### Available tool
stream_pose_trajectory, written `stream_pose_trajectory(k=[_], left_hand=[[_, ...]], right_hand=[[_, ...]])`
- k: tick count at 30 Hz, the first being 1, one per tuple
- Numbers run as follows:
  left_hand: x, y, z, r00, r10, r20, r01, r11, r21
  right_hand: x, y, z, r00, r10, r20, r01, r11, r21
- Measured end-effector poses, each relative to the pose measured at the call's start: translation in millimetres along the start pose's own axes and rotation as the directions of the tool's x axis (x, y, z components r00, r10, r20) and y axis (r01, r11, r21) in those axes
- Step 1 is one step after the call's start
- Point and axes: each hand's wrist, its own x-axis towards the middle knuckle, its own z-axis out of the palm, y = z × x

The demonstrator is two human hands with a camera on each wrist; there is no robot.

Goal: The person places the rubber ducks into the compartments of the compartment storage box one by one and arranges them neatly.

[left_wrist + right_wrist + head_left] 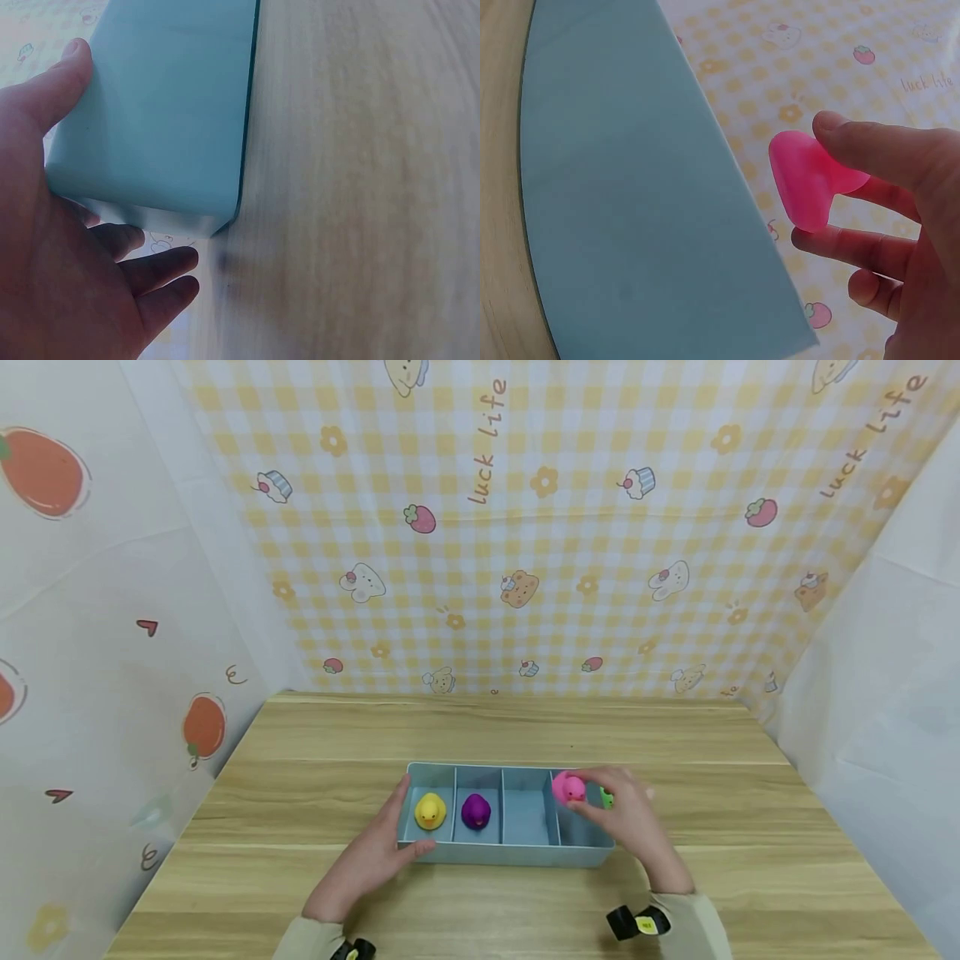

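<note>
A long pale blue box (517,855) with a row of compartments stands on the table. A yellow toy duck (430,811) sits in its leftmost compartment, and a purple duck (476,812) in the one beside it. My left hand (382,847) rests around the left front corner, thumb at the front rim; in the left wrist view its other fingers (161,270) spread loosely by the end wall. Between thumb and fingers my right hand (626,810) pinches a pink duck (570,788) above the right end. A green toy (607,797) is mostly hidden behind that hand.
The box's third compartment (527,810) shows a bare floor. Wooden tabletop (337,760) surrounds the box. A checked, printed cloth (562,543) hangs behind the table, with pale sheets (885,693) at both sides.
</note>
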Motion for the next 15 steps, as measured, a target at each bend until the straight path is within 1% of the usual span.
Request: stream_pose_trajectory(k=[7,15], left_hand=[[0.2,0.3,0.0,1.0,-0.002,0.003,0.002,1.0,-0.012],[0.1,0.3,0.1,1.0,0.003,-0.002,-0.003,1.0,-0.005]], right_hand=[[3.1,-6.2,6.3,0.999,-0.028,0.028,0.027,0.999,0.027],[7.5,-12.8,13.3,0.998,-0.034,0.052,0.032,0.999,0.041]])
